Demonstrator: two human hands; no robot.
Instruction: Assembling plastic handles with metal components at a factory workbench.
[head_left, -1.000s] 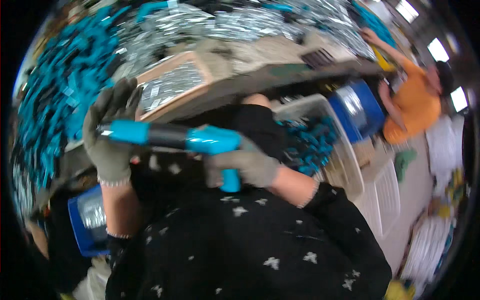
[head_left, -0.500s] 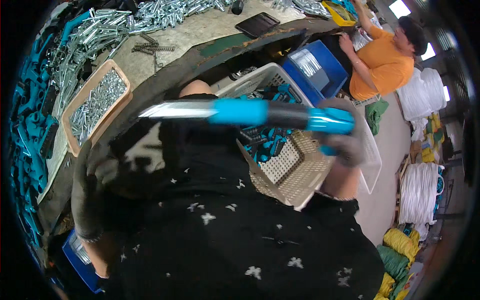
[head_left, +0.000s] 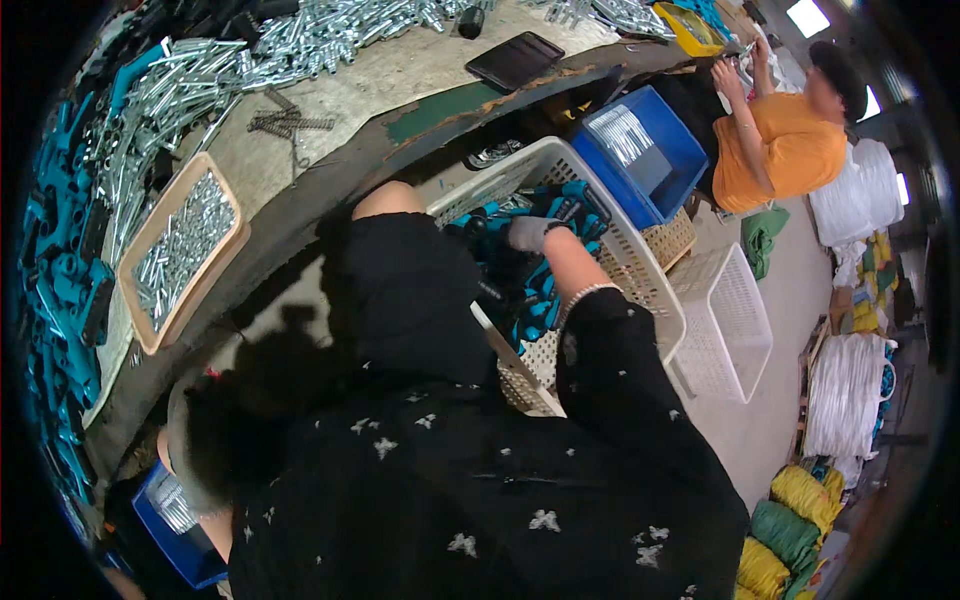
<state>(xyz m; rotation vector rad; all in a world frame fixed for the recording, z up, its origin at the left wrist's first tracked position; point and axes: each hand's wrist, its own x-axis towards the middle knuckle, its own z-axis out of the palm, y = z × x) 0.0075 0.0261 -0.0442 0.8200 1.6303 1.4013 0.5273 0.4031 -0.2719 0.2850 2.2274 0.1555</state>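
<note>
At your one o'clock an off-white plastic crate holds teal-and-black pieces around your grey-gloved right hand, fingers too buried to tell; teal parts remain uncrated at ten.

The desk has a pale surface. Directly on it: silver metal tubes, teal parts at the left, dark coil springs, a flat black rectangular object and a tan tray.
</note>
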